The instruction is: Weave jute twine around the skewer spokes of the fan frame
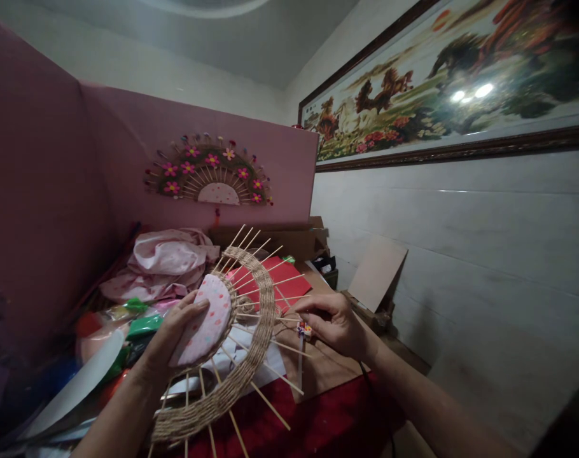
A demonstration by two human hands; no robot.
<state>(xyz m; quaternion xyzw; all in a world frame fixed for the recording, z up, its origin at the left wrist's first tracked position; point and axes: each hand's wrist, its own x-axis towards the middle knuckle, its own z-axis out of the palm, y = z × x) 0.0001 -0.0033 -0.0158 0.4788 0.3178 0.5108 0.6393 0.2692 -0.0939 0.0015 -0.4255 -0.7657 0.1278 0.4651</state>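
Note:
My left hand [181, 327] grips the pink floral half-round centre [212, 318] of a fan, its thumb on the cloth. Thin wooden sticks spread outward from that centre, and a woven twine band [265, 305] runs across them in an arc. My right hand [330, 321] is closed in a pinch at the outer right side, by a stick's end; what lies between its fingertips is too small to tell. Just below those fingertips is a small cluster of colourful pieces [305, 329] over the brown board [332, 369].
A finished-looking flowered fan [213, 168] hangs on the pink panel [289, 159]. Crumpled pink cloth [170, 257] and plastic-wrapped materials [144, 326] lie left. Red sheets [289, 280] sit behind the held fan. A brown board [378, 273] leans on the right wall.

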